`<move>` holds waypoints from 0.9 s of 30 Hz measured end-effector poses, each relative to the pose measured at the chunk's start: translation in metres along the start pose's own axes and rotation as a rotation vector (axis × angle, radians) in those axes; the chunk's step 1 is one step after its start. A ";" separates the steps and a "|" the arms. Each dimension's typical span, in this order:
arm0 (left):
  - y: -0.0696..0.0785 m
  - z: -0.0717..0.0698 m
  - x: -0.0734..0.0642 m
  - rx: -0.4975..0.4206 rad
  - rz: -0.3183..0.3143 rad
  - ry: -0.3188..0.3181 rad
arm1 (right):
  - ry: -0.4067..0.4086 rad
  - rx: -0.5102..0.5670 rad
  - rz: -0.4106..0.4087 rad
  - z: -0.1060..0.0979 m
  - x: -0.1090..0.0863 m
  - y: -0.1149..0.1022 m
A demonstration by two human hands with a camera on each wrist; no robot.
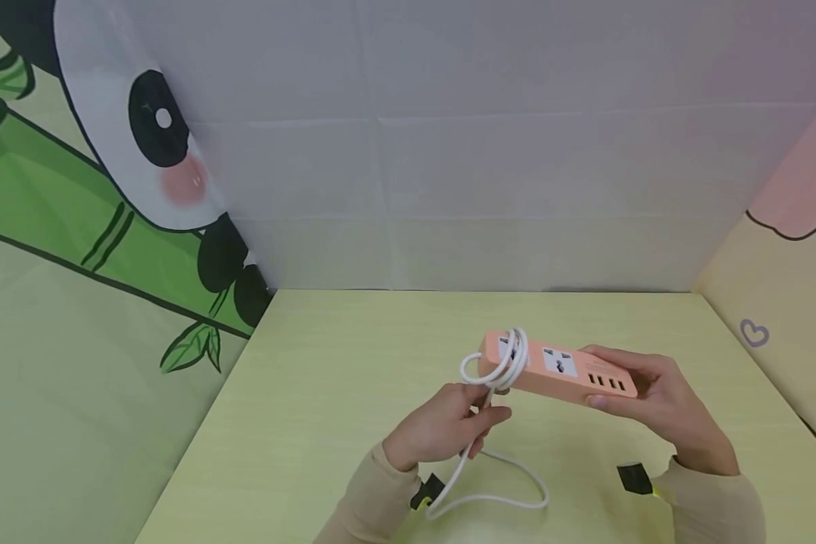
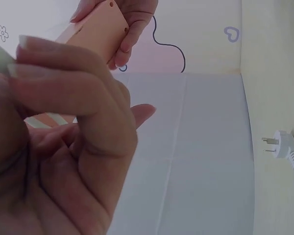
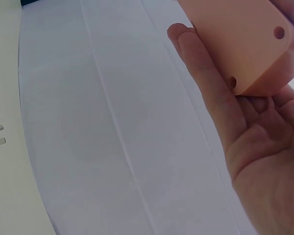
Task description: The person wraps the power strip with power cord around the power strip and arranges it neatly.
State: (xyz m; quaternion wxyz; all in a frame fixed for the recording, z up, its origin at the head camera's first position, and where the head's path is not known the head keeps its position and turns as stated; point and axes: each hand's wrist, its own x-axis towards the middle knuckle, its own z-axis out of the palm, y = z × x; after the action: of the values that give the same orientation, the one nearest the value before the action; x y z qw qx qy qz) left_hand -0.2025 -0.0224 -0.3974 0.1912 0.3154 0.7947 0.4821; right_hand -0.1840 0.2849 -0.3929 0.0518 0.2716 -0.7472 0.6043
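Fingers (image 2: 63, 93) of the left hand (image 1: 445, 427) are clamped on the white cord (image 1: 483, 497), and the right hand (image 1: 659, 400) grips the peach power strip (image 1: 551, 383) by its USB end above the table (image 1: 313, 415). Light, even tension should keep the loops (image 1: 518, 359) neat. Both hands angle inward, the left just below the loops

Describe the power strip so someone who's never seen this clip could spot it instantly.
Over the pale yellow table, find the right hand, which holds one end of the power strip. Unlike the thin white cord looped at its other end, it is a solid peach bar with white sockets and a row of small dark slots.
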 end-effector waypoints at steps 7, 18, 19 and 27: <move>0.004 0.001 -0.002 0.029 0.004 -0.001 | 0.004 0.000 -0.024 -0.001 0.001 0.000; 0.012 0.002 -0.008 0.001 0.009 -0.002 | 0.047 -0.074 -0.007 -0.002 0.000 0.004; 0.013 0.002 -0.008 -0.004 0.009 0.001 | 0.048 -0.077 -0.005 -0.002 0.000 0.004; 0.016 0.001 -0.011 0.008 0.008 0.071 | 0.088 -0.107 0.036 -0.002 -0.001 0.003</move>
State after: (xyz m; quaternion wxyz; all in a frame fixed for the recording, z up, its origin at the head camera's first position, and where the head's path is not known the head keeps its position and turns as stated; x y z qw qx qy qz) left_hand -0.1885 -0.0238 -0.3834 0.1597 0.3022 0.8017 0.4903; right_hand -0.1850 0.2879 -0.3956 0.0883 0.2280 -0.7801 0.5759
